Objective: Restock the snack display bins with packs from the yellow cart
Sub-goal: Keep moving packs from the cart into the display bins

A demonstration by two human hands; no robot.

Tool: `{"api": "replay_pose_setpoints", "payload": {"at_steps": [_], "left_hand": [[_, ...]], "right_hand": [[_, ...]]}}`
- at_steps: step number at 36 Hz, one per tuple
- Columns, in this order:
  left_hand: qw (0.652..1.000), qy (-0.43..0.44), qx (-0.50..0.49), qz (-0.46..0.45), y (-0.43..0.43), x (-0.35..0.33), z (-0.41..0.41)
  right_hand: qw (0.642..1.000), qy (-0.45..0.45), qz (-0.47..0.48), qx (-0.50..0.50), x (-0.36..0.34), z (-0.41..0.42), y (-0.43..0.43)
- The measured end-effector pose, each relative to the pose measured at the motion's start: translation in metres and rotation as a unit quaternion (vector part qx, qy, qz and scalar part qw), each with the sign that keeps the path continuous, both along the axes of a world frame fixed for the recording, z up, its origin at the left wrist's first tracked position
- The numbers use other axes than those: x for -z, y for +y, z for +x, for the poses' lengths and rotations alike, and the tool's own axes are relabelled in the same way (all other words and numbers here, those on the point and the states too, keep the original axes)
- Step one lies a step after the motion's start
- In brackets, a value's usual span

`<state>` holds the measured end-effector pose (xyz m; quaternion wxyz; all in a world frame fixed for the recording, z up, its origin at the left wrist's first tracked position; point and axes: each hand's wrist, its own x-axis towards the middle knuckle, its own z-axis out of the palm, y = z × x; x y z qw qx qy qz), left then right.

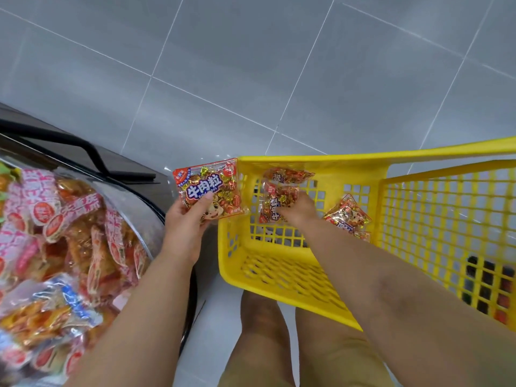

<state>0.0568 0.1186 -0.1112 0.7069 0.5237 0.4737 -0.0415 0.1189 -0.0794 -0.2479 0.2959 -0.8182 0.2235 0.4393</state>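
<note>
The yellow cart (312, 163) stands on the grey tiled floor (251, 65), just right of a clear display bin (134, 208) heaped with snacks. The left hand (187, 222) pinches a red pack (210, 191) over the cart's corner. The right hand (297, 212) reaches inside, its fingers curled onto a second pack (275, 203). Two more packs (347, 216) lie nearby.
</note>
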Motion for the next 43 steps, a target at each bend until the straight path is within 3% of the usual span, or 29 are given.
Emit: {"api": "replay_pose_setpoints", "payload": {"at_steps": [3,7,13,17,21,27,30,34,36,40,43], "left_hand": [[1.0,-0.006,-0.007,-0.002,0.0,0.003,-0.001],[1.0,-0.01,-0.004,-0.002,0.0,0.004,-0.001],[1.0,-0.006,-0.003,-0.001,-0.002,-0.004,0.002],[1.0,0.006,-0.007,0.011,-0.003,-0.012,0.004],[1.0,0.012,-0.015,0.02,-0.008,-0.02,0.011],[0.996,-0.015,0.084,-0.017,-0.027,-0.03,0.022],[0.991,-0.027,0.121,-0.055,-0.029,-0.035,0.027],[0.991,-0.013,0.13,-0.027,-0.017,-0.035,0.03],[0.995,-0.006,0.1,-0.029,-0.01,-0.03,0.029],[0.998,0.007,0.049,-0.041,0.0,-0.02,0.022],[0.998,0.009,0.032,-0.05,0.005,-0.014,0.016]], "right_hand": [[0.997,-0.008,-0.047,0.053,0.013,-0.003,0.004],[0.988,0.02,0.006,0.151,0.022,-0.004,0.004],[0.997,0.019,0.015,0.069,-0.004,-0.011,-0.016],[0.975,0.06,0.124,0.176,-0.041,-0.012,-0.034],[0.887,0.111,0.306,0.327,-0.081,-0.006,-0.049],[0.885,0.079,0.388,0.243,-0.124,-0.001,-0.014],[0.92,0.023,0.345,0.182,-0.135,0.0,0.012],[0.945,-0.046,0.31,0.09,-0.133,0.002,0.018],[0.953,-0.066,0.271,0.12,-0.122,0.004,0.012],[0.942,-0.169,0.081,0.279,-0.079,0.011,-0.006],[0.971,-0.138,0.007,0.195,-0.054,0.022,-0.019]]}}
